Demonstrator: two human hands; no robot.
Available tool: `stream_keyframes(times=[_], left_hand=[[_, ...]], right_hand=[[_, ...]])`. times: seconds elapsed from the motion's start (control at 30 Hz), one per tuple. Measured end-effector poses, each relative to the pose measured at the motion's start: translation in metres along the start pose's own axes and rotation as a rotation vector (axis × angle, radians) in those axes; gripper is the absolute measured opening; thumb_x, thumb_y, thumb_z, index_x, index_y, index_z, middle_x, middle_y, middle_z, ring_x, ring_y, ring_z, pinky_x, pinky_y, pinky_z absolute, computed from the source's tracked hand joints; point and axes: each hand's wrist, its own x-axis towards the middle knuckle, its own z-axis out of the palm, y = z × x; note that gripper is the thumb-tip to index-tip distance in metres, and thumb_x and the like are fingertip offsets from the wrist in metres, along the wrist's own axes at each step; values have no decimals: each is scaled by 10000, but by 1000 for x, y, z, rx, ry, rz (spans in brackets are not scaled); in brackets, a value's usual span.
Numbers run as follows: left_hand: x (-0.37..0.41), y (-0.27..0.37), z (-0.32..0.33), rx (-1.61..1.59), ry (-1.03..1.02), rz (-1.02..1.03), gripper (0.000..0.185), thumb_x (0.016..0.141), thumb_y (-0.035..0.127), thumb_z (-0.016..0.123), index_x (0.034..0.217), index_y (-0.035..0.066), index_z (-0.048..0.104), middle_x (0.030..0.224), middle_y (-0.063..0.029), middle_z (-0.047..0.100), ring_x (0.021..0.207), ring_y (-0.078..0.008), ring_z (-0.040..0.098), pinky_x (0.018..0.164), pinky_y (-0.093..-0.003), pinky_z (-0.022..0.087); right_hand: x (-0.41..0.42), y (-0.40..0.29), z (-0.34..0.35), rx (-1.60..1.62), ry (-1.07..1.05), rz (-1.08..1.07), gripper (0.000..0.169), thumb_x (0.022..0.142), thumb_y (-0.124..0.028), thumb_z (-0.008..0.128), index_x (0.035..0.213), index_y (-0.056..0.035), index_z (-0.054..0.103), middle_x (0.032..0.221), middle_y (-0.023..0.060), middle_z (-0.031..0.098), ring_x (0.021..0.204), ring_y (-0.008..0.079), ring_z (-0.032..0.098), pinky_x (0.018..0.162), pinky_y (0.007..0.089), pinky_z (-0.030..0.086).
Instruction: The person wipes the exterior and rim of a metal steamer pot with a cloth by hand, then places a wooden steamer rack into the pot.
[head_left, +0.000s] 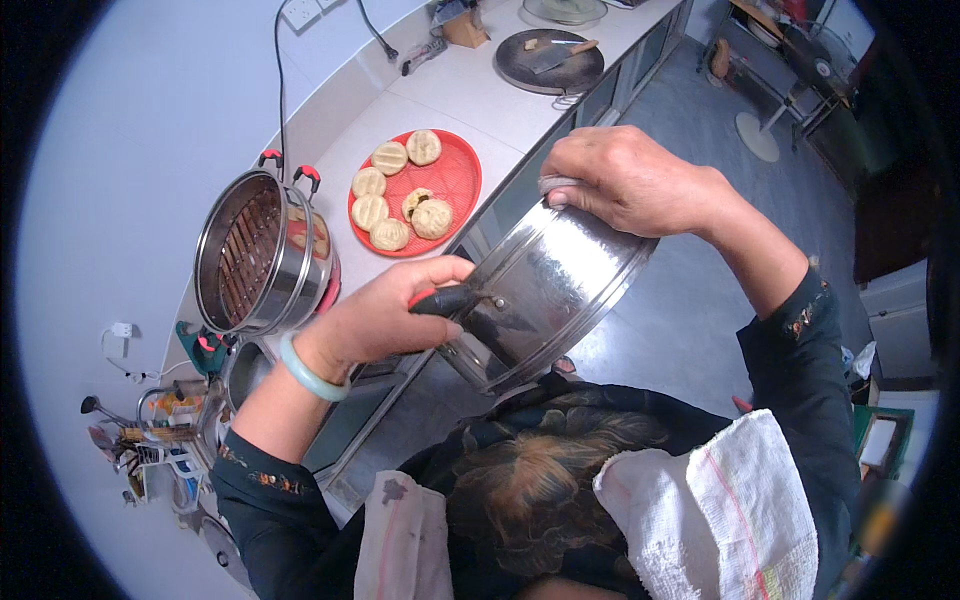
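Observation:
My left hand (390, 304) grips the black and red side handle (444, 301) of a shiny stainless steel steamer tier (559, 277). The tier is tilted on its side in front of my body, over the floor. At its upper rim my right hand (622, 184) pinches a small greyish cloth (561, 182) against the metal. The inside of the tier is hidden from me. Beyond it, a red perforated plastic tray (424, 184) on the counter carries several round, pale flat buns (389, 158). One bun (415, 201) is broken open, showing dark filling, beside a pleated whole one (432, 219).
On the counter at left stands a steel steamer pot (281, 262) with a brown slatted rack (250, 251) inside. Farther back lies a round black board (525, 64) bearing a wooden-handled blade (564, 56). A sink (251, 367) and utensils are at lower left. A white towel (720, 517) hangs over my shoulders.

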Motion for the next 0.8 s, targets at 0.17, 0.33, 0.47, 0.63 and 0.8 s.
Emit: stream_keyframes(times=[0.17, 0.33, 0.47, 0.63, 0.8], left_hand=[[3, -17, 16, 36, 94, -39, 440, 780, -63, 557, 1217, -18, 579, 1058, -18, 627, 935, -69, 549, 838, -235, 473], [3, -38, 26, 39, 136, 68, 418, 786, -71, 537, 1201, -28, 573, 1028, -28, 635, 918, -77, 563, 825, -242, 479], [5, -48, 30, 84, 159, 58, 425, 796, -82, 537, 1218, -36, 549, 1071, -27, 629, 969, -80, 567, 862, -241, 475], [5, -61, 37, 4, 279, 45, 375, 769, -74, 546, 1144, -66, 561, 929, -75, 657, 834, -100, 591, 770, -273, 501], [6, -74, 36, 14, 281, 17, 356, 767, -49, 563, 1122, -57, 565, 907, -56, 645, 822, -93, 583, 751, -270, 497]], right_hand=[[-2, 8, 33, 283, 189, 113, 199, 928, -206, 635, 1072, -68, 631, 955, 101, 640, 964, 245, 642, 776, 394, 532], [-13, 21, 36, 423, 243, 498, 234, 886, -201, 706, 999, -4, 649, 889, 126, 670, 842, 230, 672, 767, 348, 530], [-17, 16, 64, 306, 171, 378, 240, 919, -231, 654, 996, -3, 655, 920, 153, 652, 846, 286, 660, 771, 369, 522], [-13, -7, 98, 202, 248, 269, 200, 867, -131, 600, 1005, 5, 646, 933, 164, 602, 919, 342, 577, 835, 440, 488], [-19, -49, 118, 174, 159, -66, 171, 769, -82, 624, 938, -63, 636, 897, 100, 534, 902, 290, 532, 776, 414, 448]])
